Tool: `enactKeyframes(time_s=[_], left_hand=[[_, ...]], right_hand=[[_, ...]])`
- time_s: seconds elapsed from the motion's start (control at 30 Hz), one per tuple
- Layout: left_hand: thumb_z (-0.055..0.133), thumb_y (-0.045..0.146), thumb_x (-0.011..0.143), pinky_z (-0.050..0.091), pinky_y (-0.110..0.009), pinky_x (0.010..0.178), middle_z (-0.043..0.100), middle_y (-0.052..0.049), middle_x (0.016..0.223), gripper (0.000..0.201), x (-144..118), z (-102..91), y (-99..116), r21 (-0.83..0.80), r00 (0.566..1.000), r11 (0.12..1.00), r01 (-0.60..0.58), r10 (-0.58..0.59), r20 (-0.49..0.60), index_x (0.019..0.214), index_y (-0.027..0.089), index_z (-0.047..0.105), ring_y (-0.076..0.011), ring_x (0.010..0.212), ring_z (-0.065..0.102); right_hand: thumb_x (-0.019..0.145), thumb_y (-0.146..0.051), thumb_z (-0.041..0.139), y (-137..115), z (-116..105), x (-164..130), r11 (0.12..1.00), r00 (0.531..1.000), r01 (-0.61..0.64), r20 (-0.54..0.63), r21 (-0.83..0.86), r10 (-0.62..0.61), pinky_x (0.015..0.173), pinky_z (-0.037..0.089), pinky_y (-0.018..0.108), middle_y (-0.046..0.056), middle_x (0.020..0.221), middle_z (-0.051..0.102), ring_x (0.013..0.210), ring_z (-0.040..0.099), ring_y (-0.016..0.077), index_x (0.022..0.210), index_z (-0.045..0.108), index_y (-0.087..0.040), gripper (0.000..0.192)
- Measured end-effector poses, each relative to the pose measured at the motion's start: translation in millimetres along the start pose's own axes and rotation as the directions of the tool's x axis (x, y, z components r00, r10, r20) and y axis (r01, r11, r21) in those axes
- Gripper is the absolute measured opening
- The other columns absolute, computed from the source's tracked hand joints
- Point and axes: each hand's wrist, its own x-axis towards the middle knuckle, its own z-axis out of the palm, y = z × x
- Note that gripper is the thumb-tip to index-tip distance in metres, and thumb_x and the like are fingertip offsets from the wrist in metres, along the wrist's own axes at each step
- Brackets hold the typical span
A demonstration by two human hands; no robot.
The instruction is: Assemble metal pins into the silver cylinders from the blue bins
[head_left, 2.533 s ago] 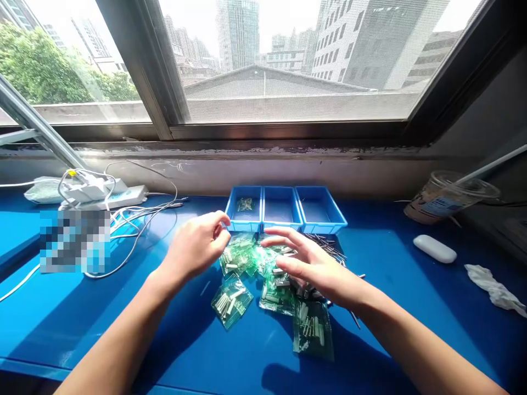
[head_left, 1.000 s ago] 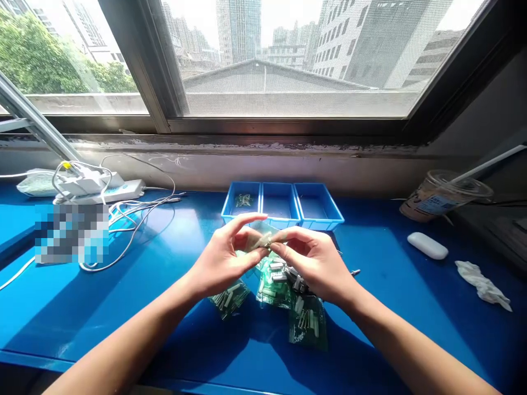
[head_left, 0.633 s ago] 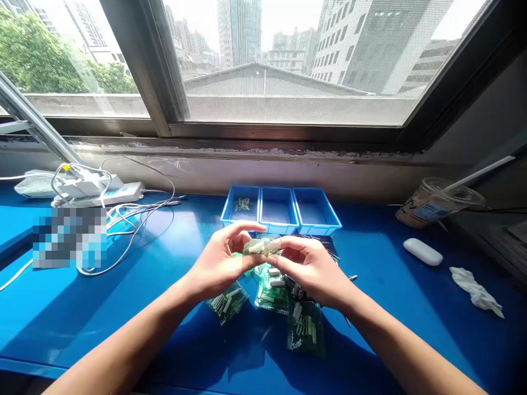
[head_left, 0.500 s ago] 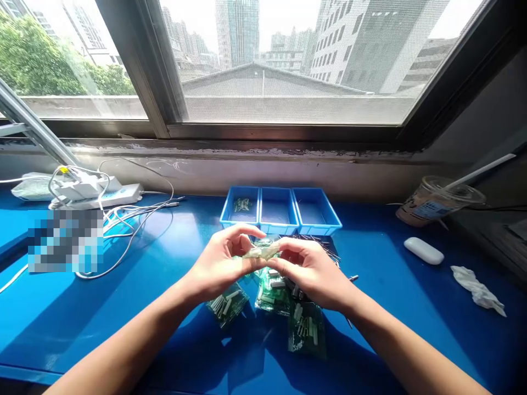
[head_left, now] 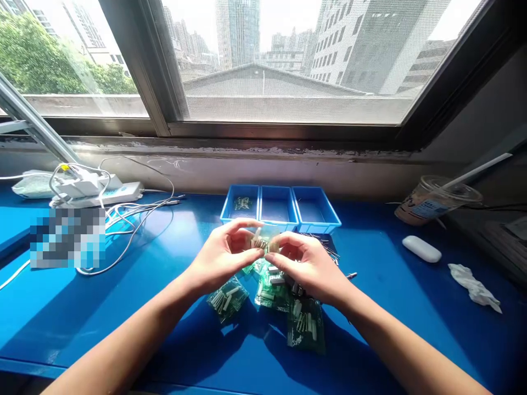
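Both my hands pinch one small clear greenish plastic bag (head_left: 267, 231) with little metal and white parts inside. My left hand (head_left: 224, 249) grips its left side between thumb and fingers. On the right side, my right hand (head_left: 307, 263) has its thumb and fingers closed on the same bag. Under the hands lie more green bags of small parts: one at the left (head_left: 228, 299), one in the middle (head_left: 272, 291) and one nearer me (head_left: 306, 326). Loose thin metal pieces (head_left: 329, 249) lie partly hidden behind my right hand.
Three joined blue bins (head_left: 280, 207) stand at the back; the left one holds a small green bag (head_left: 242, 203). A power strip (head_left: 119, 195) with tangled white cables lies left. At right are a plastic cup with a straw (head_left: 432, 203), a white case (head_left: 421, 249) and a crumpled tissue (head_left: 473, 286).
The bag has been tilted more upright, so the parts inside show. My thumbs have come closer together, and my left hand has risen slightly. Both hands still hold the bag.
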Motion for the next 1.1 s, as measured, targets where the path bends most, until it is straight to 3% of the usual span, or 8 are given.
enactKeyframes(time_s=[0.27, 0.37, 0.47, 0.53, 0.57, 0.73, 0.9, 1.1], left_hand=[[0.083, 0.032, 0.084, 0.055, -0.027, 0.065, 0.072, -0.001, 0.082, 0.055, -1.7, 1.7, -0.2, 0.107, 1.0, 0.994, -0.005, 0.005, 0.002, 0.134, 0.02, 0.063, -0.0169, 0.073, 0.069], [0.08, 0.037, 0.087, 0.055, -0.028, 0.063, 0.074, -0.003, 0.084, 0.04, -2.6, -2.1, 0.6, 0.261, 0.978, 0.961, -0.093, 0.137, -0.155, 0.122, 0.018, 0.071, -0.0179, 0.073, 0.069], [0.07, 0.036, 0.097, 0.057, -0.03, 0.071, 0.078, -0.007, 0.107, 0.023, 0.5, -16.3, -1.7, 0.617, 0.723, 0.761, -0.203, 0.541, -0.429, 0.114, 0.021, 0.075, -0.0204, 0.091, 0.072], [0.059, 0.031, 0.103, 0.06, -0.034, 0.087, 0.074, -0.007, 0.128, 0.025, 5.6, -29.3, -5.2, 0.806, 0.567, 0.574, -0.144, 0.716, -0.408, 0.122, 0.024, 0.074, -0.0231, 0.114, 0.07], [0.055, 0.029, 0.104, 0.059, -0.038, 0.098, 0.072, -0.008, 0.136, 0.029, 8.5, -35.3, -7.1, 0.862, 0.582, 0.494, -0.112, 0.735, -0.346, 0.126, 0.025, 0.073, -0.0244, 0.124, 0.067], [0.057, 0.041, 0.097, 0.044, -0.058, 0.121, 0.06, -0.01, 0.155, 0.042, 12.4, -44.4, -7.4, 0.955, 0.891, 0.289, -0.059, 0.446, -0.08, 0.133, 0.024, 0.072, -0.0346, 0.143, 0.054], [0.052, 0.04, 0.101, 0.059, -0.039, 0.09, 0.079, -0.005, 0.109, 0.035, 1.9, -34.2, 3.9, 0.876, 0.893, 0.476, -0.078, 0.424, -0.151, 0.118, 0.021, 0.076, -0.0226, 0.097, 0.074], [0.053, 0.034, 0.1, 0.057, -0.043, 0.095, 0.076, -0.005, 0.121, 0.029, 4.0, -31.9, -4.9, 0.891, 0.94, 0.436, -0.128, 0.34, -0.031, 0.112, 0.021, 0.075, -0.0256, 0.108, 0.072]], right_hand=[[0.091, -0.047, 0.078, -3.2, 3.2, -2.2, 1.0, 1.0, -0.002, 0.03, -0.014, 0.002, 0.062, 0.044, 0.029, 0.0, 0.078, 0.067, 0.068, 0.056, 0.0149, 0.088, 0.072, -0.02, 0.028], [0.092, -0.048, 0.078, -3.5, 1.5, -0.1, 0.999, 0.999, -0.048, 0.011, 0.022, 0.048, 0.066, 0.049, 0.03, 0.002, 0.087, 0.073, 0.075, 0.064, 0.0169, 0.099, 0.073, -0.021, 0.028], [0.094, -0.055, 0.073, -2.3, -4.8, 3.6, 0.995, 0.996, -0.081, -0.037, 0.052, 0.083, 0.072, 0.052, 0.032, 0.004, 0.093, 0.075, 0.082, 0.068, 0.0184, 0.116, 0.07, -0.021, 0.04], [0.094, -0.058, 0.071, -2.2, -9.6, 5.2, 0.995, 0.994, -0.084, -0.067, 0.053, 0.088, 0.072, 0.051, 0.033, 0.004, 0.093, 0.075, 0.08, 0.067, 0.0181, 0.12, 0.068, -0.021, 0.045], [0.094, -0.058, 0.071, -2.6, -11.5, 5.4, 0.996, 0.994, -0.078, -0.077, 0.039, 0.081, 0.072, 0.051, 0.033, 0.004, 0.092, 0.075, 0.078, 0.066, 0.0178, 0.119, 0.068, -0.02, 0.045], [0.098, -0.051, 0.067, -5.0, -12.4, 2.0, 0.979, 0.998, -0.008, -0.068, -0.205, -0.006, 0.07, 0.051, 0.035, 0.005, 0.093, 0.076, 0.076, 0.065, 0.0181, 0.11, 0.073, -0.02, 0.033], [0.105, -0.042, 0.061, 4.0, -7.9, 0.4, 0.711, 0.97, 0.23, 0.098, -0.664, -0.222, 0.097, 0.052, 0.049, 0.012, 0.12, 0.076, 0.108, 0.063, 0.029, 0.111, 0.077, -0.019, 0.029], [0.106, -0.062, 0.051, 14.1, -3.2, 0.7, 0.493, 0.981, 0.192, 0.152, -0.849, -0.121, 0.108, 0.044, 0.069, 0.01, 0.158, 0.058, 0.137, 0.046, 0.0439, 0.135, 0.073, -0.021, 0.055]])
